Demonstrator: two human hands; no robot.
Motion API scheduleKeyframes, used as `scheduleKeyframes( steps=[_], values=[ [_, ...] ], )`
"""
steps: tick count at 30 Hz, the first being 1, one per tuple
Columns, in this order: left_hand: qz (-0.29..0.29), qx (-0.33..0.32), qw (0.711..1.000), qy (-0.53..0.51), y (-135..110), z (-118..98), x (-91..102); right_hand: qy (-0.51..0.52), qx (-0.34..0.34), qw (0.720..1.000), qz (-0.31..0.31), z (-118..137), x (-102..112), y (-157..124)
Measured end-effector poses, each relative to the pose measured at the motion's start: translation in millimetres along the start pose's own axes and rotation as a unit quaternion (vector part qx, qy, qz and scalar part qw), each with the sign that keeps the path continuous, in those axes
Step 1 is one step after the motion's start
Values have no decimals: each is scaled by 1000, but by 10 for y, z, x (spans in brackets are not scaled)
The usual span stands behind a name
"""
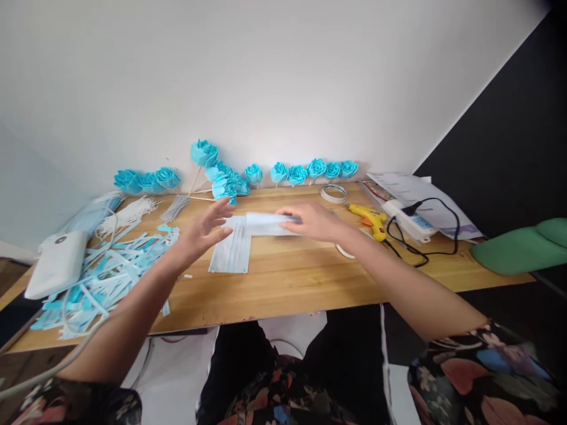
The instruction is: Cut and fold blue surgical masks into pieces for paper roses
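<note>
My right hand holds one end of a pale blue face mask, lifted slightly over the wooden table. My left hand hovers open beside it, fingers spread, just above a second flat face mask that lies on the table. Both masks overlap near the middle of the table.
Blue fabric roses line the wall at the back. A pile of cut mask strips and a white device lie at the left. A tape roll, a yellow glue gun, a power strip and papers sit at the right. A green chair edge shows far right.
</note>
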State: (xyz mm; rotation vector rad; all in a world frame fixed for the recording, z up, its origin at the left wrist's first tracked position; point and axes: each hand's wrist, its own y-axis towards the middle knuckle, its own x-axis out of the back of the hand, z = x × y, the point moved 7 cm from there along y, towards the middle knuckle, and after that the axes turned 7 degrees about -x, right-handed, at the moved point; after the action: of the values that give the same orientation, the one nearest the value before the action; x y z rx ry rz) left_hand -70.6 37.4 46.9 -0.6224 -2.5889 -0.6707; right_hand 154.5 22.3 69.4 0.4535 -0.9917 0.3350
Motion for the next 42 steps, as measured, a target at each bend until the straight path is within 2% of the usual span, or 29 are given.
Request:
scheduleKeyframes(
  steps=[1,3,6,8,10,12,14,16,19,21,24,27,30,32,34,37,39,42],
  values=[
    [-18,-8,997,-72,104,-26,-122,68,-38,996,-44,-63,125,19],
    [-41,-9,980,-197,314,-57,-380,202,-90,970,-100,-179,262,52],
    [-27,11,949,-314,602,-62,-781,356,-141,916,-118,-319,183,121],
    [-57,39,931,-358,737,18,-917,426,-150,882,-135,-392,61,160],
    [-116,57,927,-353,808,131,-916,470,-155,858,-137,-462,-77,188],
    [-149,60,934,-318,824,208,-859,502,-154,842,-125,-512,-184,204],
    [-143,48,953,-263,809,217,-803,531,-152,829,-86,-527,-271,217],
    [-113,30,973,-200,775,180,-775,554,-158,816,-41,-514,-341,225],
    [-92,20,987,-130,706,149,-757,570,-183,801,-20,-509,-429,234],
    [-109,21,988,-104,668,176,-735,579,-198,791,-22,-520,-497,243],
    [-164,18,983,-76,619,260,-663,592,-202,781,-5,-540,-609,251],
    [-222,19,972,-71,559,349,-580,590,-192,784,10,-562,-656,231],
    [-245,29,965,-87,503,393,-561,577,-180,797,-8,-557,-626,190],
    [-248,29,963,-99,475,374,-577,581,-170,796,-25,-515,-596,161],
    [-247,21,963,-103,454,319,-601,608,-156,778,-30,-443,-583,141],
    [-234,9,967,-101,438,214,-647,647,-128,751,15,-307,-618,133],
    [-225,5,969,-101,433,164,-673,651,-118,748,48,-259,-655,131],
    [-216,0,971,-105,430,136,-693,646,-127,751,55,-286,-699,128]
  ],
)
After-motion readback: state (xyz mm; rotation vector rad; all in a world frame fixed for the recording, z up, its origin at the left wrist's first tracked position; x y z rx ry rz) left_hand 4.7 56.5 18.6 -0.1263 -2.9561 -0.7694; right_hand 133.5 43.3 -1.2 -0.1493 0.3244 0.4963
